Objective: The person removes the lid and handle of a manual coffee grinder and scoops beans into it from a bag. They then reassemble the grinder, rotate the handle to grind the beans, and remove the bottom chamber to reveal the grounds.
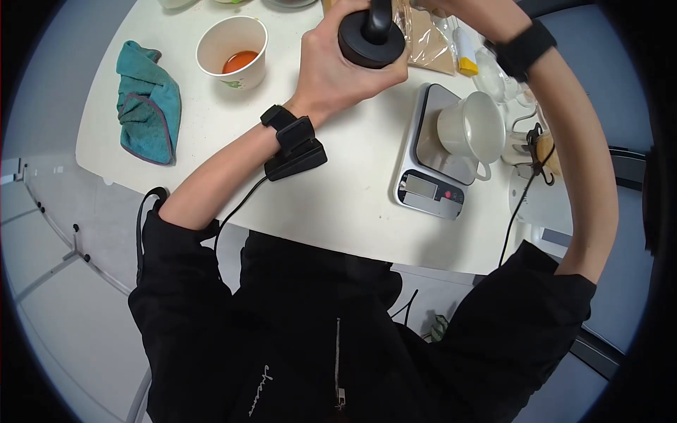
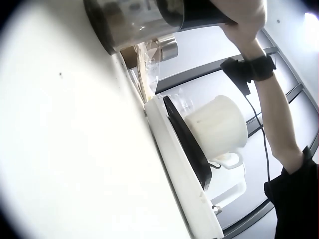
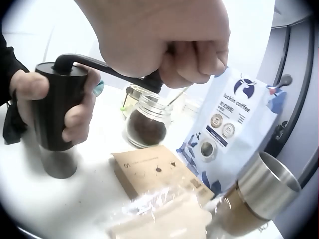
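A black hand coffee grinder [image 3: 59, 112] stands upright on the white table, its clear lower cup [image 3: 60, 162] at the bottom. My left hand [image 1: 335, 74] wraps round the grinder's body, thumb and fingers on opposite sides in the right wrist view. From the top of the grinder, a black crank arm [image 3: 109, 69] reaches out sideways. At its outer end my right hand [image 3: 169, 45] grips the crank, fingers curled and covering the knob. In the head view most of the right hand is cut off by the top edge.
A white cup [image 1: 469, 130] sits on a scale [image 1: 430, 180] at the right. A paper cup with reddish-brown liquid [image 1: 236, 60] and a teal cloth [image 1: 148, 106] are left. Beyond stand a coffee jar [image 3: 147, 124], blue coffee bag [image 3: 224, 124], brown packet [image 3: 159, 172] and metal-topped container [image 3: 269, 184].
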### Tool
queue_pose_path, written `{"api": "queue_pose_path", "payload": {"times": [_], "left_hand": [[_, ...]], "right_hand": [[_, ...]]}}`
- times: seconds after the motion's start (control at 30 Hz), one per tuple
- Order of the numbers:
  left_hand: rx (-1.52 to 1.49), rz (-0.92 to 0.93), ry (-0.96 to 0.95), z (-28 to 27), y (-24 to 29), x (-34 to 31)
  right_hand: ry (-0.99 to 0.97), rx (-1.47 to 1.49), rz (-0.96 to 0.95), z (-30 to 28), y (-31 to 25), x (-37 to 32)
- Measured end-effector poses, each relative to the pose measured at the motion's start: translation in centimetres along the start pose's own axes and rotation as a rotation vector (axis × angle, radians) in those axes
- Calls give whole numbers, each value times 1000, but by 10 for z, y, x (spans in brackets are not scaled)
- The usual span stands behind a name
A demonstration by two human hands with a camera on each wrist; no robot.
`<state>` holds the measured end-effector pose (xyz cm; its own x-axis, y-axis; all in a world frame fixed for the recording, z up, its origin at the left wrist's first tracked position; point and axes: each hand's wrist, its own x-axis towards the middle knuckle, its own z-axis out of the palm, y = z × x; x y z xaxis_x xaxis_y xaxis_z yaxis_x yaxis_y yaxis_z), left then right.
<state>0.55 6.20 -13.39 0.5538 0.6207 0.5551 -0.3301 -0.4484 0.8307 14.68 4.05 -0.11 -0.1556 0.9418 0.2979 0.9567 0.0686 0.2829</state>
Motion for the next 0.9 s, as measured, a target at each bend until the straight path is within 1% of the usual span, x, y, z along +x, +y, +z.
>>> {"api": "queue_pose_path", "payload": {"times": [0.07,0.1,0.2,0.27,0.3,0.33,0.37,0.4,0.43,0.5,0.57,0.63,0.67,0.7,0.73,0.77,0.8,0.83,0.87,0.9], "left_hand": [[14,-22,-16,-1,1,-1],[12,-23,-8,-1,1,-1],[51,58,-2,-1,-1,-1],[35,56,13,0,-1,-2],[12,58,25,1,0,-2],[-12,60,37,2,0,-1],[-12,60,39,2,-1,-1],[-10,64,25,1,-1,0],[-8,70,9,0,-3,0],[-1,75,-13,1,-8,4],[-79,433,16,3,-21,12],[-125,610,22,5,-22,8],[-245,384,23,4,-18,2],[-360,178,12,0,-11,-3],[-420,59,-6,-5,-2,-7],[-443,8,-24,-11,5,-13],[-407,4,-47,-17,9,-16],[-331,14,-53,-21,9,-19],[-251,30,-51,-22,7,-19],[-157,48,-41,-21,3,-19]], "right_hand": [[-90,-120,124,-4,8,-23],[-92,-123,116,-7,9,-33],[-225,-202,294,-26,-7,-60],[-159,-190,215,-30,-14,-83],[-39,-173,80,-27,-15,-96],[-40,-172,77,-29,-20,-105],[-84,-134,100,-37,-32,-111],[-129,-97,127,-43,-43,-116],[-131,-98,131,-47,-50,-119],[-135,-58,88,-52,-62,-120],[-136,-32,62,-52,-76,-114],[-56,47,-74,-50,-94,-105],[34,120,-113,-48,-102,-96],[79,146,-145,-44,-109,-84],[124,171,-178,-39,-115,-72],[122,179,-214,-35,-117,-61],[121,187,-249,-30,-119,-50],[121,238,-288,-27,-120,-40],[116,229,-276,-20,-122,-28],[180,210,-302,-9,-123,-16]]}}
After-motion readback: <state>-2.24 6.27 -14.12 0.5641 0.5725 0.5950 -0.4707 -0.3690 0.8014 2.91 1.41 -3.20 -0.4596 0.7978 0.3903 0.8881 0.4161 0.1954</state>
